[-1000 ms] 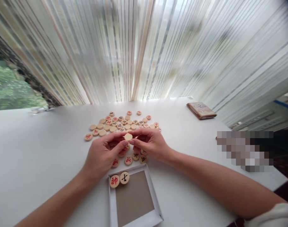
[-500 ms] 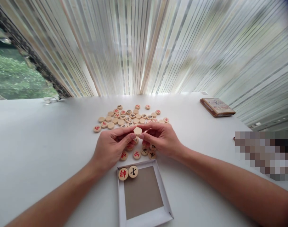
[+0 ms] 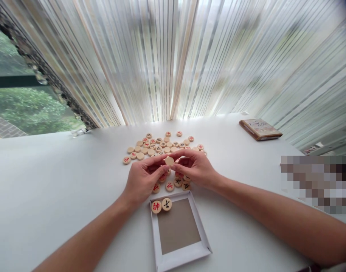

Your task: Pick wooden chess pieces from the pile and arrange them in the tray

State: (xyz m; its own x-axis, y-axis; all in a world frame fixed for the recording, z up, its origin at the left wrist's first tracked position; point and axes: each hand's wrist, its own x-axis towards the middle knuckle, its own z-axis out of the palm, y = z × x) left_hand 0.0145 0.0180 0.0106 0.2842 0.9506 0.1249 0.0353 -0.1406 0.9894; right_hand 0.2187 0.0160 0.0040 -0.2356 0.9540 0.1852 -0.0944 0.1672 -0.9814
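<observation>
- We see a striped curtain [image 3: 161,56] filling most of the upper view, with pale light coming through it.
- Below it we have a white table [image 3: 62,196], which carries everything else we handle.
- Past the curtain's left edge we make out green foliage [image 3: 31,109] through the window.
- Nearest us on the table is a shallow white tray [image 3: 186,255] with a grey-brown floor.
- Our left hand [image 3: 140,177] has its thumb and fingers pinched narrow on one side of a blank wooden disc [image 3: 169,161].
- Our right hand [image 3: 199,169] closes on the same disc from the other side, thumb below and fingertips above.
- Toward the far right corner we see a flat brown case [image 3: 262,129], well apart from our hands.
- Beyond and beneath our hands we find many scattered discs [image 3: 151,152], some blank, some with red or black characters.
- In the tray's far left corner we have a red-marked disc [image 3: 156,206] and a black-marked disc [image 3: 166,204], side by side.
- The blank wooden disc is up between our fingertips, its plain face toward us.
</observation>
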